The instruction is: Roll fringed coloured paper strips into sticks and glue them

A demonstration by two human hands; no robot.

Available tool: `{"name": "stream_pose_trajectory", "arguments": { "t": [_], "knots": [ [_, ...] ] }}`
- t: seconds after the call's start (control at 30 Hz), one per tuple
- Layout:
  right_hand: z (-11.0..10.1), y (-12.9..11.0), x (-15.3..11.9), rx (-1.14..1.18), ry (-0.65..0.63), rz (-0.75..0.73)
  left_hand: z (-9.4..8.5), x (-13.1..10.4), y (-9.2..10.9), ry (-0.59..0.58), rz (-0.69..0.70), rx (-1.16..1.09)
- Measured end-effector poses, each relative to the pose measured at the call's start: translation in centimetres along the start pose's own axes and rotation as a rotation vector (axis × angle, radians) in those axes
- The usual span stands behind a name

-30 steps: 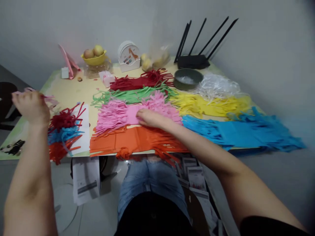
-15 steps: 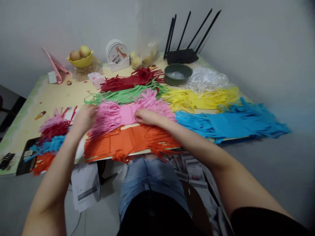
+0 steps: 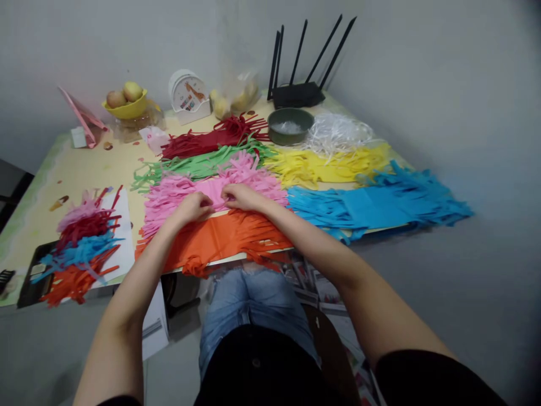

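A pink fringed strip of tissue paper point(image 3: 217, 187) lies across the middle of the table, its fringes spread to both sides of a flat centre. At the near edge of that centre, my left hand point(image 3: 195, 206) has its fingers closed on the paper. Close beside it, my right hand point(image 3: 242, 197) pinches the same edge. Orange fringed paper point(image 3: 211, 239) lies just below both hands, partly under my left forearm. Green fringed paper point(image 3: 198, 163) and dark red fringed paper point(image 3: 198, 144) lie beyond the pink one.
Blue fringed paper point(image 3: 372, 206), yellow fringed paper point(image 3: 325, 164) and white shredded strips point(image 3: 338, 132) lie to the right. A dark green bowl point(image 3: 291, 127) and a black router point(image 3: 298, 96) stand behind. Mixed fringed bundles point(image 3: 84, 242) lie left, near a black tray point(image 3: 27, 287).
My left hand has moved right from the left fringe to the centre of the pink paper, near my right hand. The whole view has shifted slightly.
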State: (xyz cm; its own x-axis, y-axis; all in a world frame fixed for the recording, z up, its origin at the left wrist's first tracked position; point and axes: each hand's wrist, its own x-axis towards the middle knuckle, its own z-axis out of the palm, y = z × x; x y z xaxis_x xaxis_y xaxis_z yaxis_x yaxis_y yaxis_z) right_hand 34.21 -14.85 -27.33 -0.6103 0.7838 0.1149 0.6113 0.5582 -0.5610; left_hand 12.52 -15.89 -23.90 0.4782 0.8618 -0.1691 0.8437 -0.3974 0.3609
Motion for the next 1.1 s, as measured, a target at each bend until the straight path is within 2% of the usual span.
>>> {"name": "stream_pose_trajectory", "arguments": {
  "t": [0.17, 0.37, 0.5, 0.57, 0.67, 0.77, 0.9, 1.1],
  "knots": [
    [0.0, 0.1, 0.0, 0.021, 0.013, -0.001, -0.9, 0.3, 0.4, -0.053, -0.012, -0.027],
    [-0.4, 0.0, 0.2, 0.008, 0.0, 0.021, -0.4, 0.6, 0.5, 0.01, -0.03, 0.039],
    [-1.1, -1.7, -0.6, -0.005, 0.014, 0.015, 0.3, 0.5, 1.0, 0.108, -0.068, 0.093],
    [-0.9, -3.6, -1.4, -0.04, 0.073, -0.065, 0.3, 0.3, 1.2, 0.186, -0.099, 0.105],
    [0.5, -6.9, -2.1, -0.169, 0.123, -0.187, -0.1, -0.2, 1.1, 0.323, -0.145, 0.112],
    [2.1, -9.0, -1.6, -0.3, 0.059, -0.092, -0.4, -0.6, 0.7, 0.432, -0.179, 0.109],
    [2.7, -10.0, -0.7, -0.368, 0.007, 0.026, -0.4, -1.0, 0.3, 0.491, -0.151, 0.08],
    [2.5, -9.9, 0.1, -0.356, -0.002, 0.019, -0.3, -0.6, 0.8, 0.567, -0.115, 0.041]
  ]
}}
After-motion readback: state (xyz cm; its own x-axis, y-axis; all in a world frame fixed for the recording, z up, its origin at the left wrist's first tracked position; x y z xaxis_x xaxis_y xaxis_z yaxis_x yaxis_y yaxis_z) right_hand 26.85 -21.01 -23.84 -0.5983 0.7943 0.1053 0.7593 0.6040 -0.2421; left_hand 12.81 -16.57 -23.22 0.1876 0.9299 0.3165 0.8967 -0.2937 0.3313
